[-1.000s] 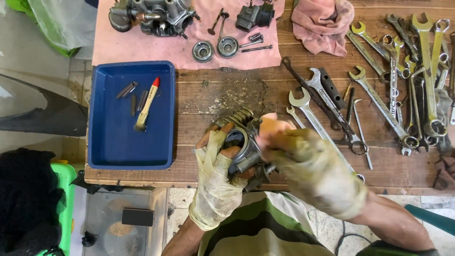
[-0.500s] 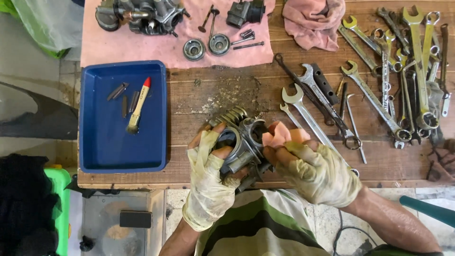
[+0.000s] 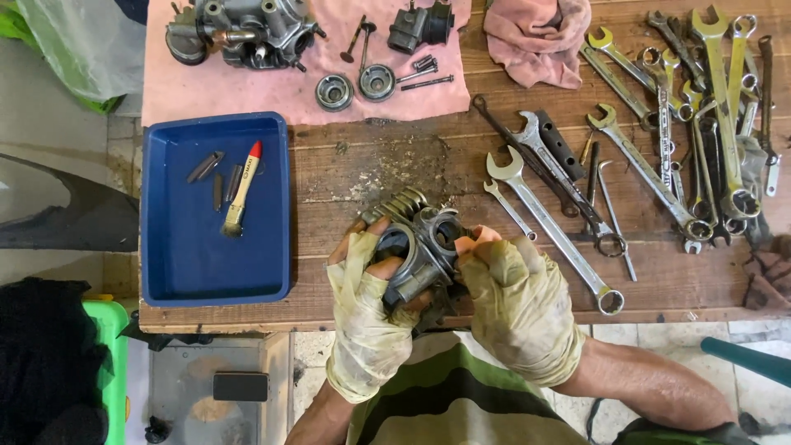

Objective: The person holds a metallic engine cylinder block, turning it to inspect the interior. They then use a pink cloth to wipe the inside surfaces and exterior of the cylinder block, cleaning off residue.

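- Grey finned engine cylinder sat above the wooden table's near edge, right of the blue tray.
- Left hand clasped its side.
- Right hand clenched against its right rim.
- Red-tipped brush lay inside that tray.

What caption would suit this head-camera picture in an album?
Two gloved hands, left hand and right hand, grip a finned metal engine part over a wooden workbench beside spanners and a blue tray.
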